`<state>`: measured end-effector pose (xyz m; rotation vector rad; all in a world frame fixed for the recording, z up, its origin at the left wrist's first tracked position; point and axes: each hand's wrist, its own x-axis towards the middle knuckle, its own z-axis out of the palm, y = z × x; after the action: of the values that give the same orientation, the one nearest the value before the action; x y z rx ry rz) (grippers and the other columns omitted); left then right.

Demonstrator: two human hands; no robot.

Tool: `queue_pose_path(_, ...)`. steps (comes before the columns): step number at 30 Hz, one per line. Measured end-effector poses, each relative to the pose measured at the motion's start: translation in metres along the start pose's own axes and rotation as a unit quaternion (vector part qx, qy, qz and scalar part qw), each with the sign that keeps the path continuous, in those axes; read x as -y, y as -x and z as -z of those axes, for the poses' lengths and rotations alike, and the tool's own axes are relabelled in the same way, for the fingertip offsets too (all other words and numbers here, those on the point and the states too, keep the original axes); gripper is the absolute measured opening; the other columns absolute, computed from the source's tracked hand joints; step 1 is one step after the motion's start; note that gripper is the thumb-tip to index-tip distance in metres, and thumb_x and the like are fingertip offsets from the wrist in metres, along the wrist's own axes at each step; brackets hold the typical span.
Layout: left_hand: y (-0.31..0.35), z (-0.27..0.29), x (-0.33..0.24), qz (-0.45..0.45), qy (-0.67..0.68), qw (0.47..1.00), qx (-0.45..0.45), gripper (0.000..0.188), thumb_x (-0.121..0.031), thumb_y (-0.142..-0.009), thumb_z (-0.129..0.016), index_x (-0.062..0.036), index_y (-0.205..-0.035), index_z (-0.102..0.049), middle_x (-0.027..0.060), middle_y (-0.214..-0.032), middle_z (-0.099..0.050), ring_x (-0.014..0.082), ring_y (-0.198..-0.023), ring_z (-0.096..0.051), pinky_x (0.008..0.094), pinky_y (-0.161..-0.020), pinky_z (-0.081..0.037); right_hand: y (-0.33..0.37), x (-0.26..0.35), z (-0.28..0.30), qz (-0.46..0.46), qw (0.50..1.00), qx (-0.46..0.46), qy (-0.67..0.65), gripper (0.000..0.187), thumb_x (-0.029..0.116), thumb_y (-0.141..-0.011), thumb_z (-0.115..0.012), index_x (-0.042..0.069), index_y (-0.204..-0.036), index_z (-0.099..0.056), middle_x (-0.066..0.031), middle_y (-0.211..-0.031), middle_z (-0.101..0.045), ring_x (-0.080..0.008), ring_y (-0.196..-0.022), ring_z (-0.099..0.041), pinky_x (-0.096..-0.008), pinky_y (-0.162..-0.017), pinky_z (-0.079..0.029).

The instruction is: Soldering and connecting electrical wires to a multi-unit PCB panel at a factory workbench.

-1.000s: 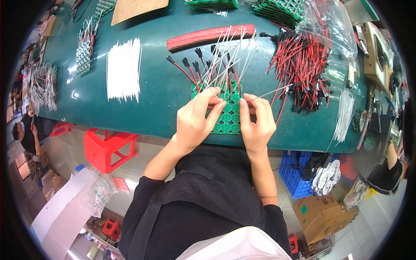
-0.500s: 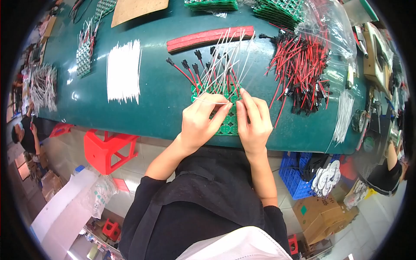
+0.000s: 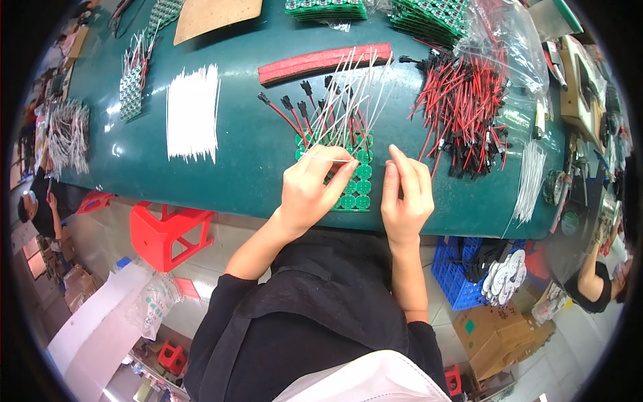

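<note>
A green circuit board panel [image 3: 362,187] of small round boards lies before me on the table. White wires [image 3: 348,94] and red-and-black leads with black connectors [image 3: 288,104] rise from its far part. Over the board's left side, my left hand [image 3: 308,191] is closed, pinching a white wire [image 3: 327,159] that runs across its fingers. My right hand [image 3: 407,201] is just right of the board, apart from it. Its fingers point forward, thumb and forefinger are separated, and nothing shows between them. My left fingers hide part of the board.
Beyond the board lies a long red foam strip [image 3: 325,64]. A heap of red-and-black leads [image 3: 462,107] is at right, a white wire bundle [image 3: 192,112] at left. Board stacks [image 3: 429,19] stand at the back. A red stool [image 3: 167,234] is below the table's front edge.
My right hand has drawn back to the right, away from the board, and its fingers have parted. My left hand stays in place with the white wire.
</note>
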<state>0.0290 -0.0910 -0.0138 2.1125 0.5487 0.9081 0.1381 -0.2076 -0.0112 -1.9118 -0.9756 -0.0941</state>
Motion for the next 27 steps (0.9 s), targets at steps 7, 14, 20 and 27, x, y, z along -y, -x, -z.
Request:
queue_pose_path(7,0.002,-0.001,0.0,0.022,0.018,1.0,0.004,0.017,-0.001,-0.08,-0.074,-0.0042,-0.091,-0.061,0.0069,-0.083,-0.066,0.0212,-0.066,-0.064,0.0321,-0.057,-0.051,0.003,-0.007,0.02,-0.052,0.998,-0.006,0.047,0.022,-0.004,-0.088,-0.065,-0.002,-0.109,-0.069,-0.014,-0.089,-0.065,-0.0243,-0.077,-0.063,-0.0334,-0.068,-0.052)
queue_pose_path(14,-0.004,0.002,-0.003,-0.01,-0.028,1.0,0.006,0.015,-0.002,-0.081,-0.074,-0.0027,-0.091,-0.062,0.0079,-0.082,-0.066,0.0206,-0.066,-0.065,0.0306,-0.057,-0.052,-0.001,-0.012,0.027,-0.071,0.997,-0.027,0.036,0.021,-0.004,-0.09,-0.061,-0.002,-0.109,-0.069,-0.0132,-0.091,-0.065,-0.0232,-0.078,-0.063,-0.0323,-0.067,-0.052)
queue_pose_path(20,-0.004,0.001,-0.007,-0.026,-0.101,0.995,-0.003,0.037,-0.01,-0.081,-0.076,-0.0036,-0.113,-0.059,0.006,-0.082,-0.067,0.0203,-0.068,-0.068,0.0314,-0.06,-0.055,-0.005,0.0,0.048,-0.157,0.982,0.015,0.101,0.012,0.01,-0.092,-0.066,0.0,-0.093,-0.061,-0.0094,-0.083,-0.055,-0.0218,-0.067,-0.056,-0.0348,-0.062,-0.047)
queue_pose_path(27,0.003,-0.006,-0.008,-0.042,-0.147,0.988,-0.031,0.052,-0.016,-0.082,-0.073,-0.0051,-0.128,-0.052,0.0046,-0.08,-0.063,0.0196,-0.066,-0.066,0.0313,-0.057,-0.054,0.01,-0.013,0.07,-0.116,0.945,0.164,0.258,0.027,0.021,-0.085,-0.073,0.003,-0.09,-0.054,-0.0102,-0.085,-0.052,-0.0272,-0.077,-0.055,-0.0408,-0.071,-0.047)
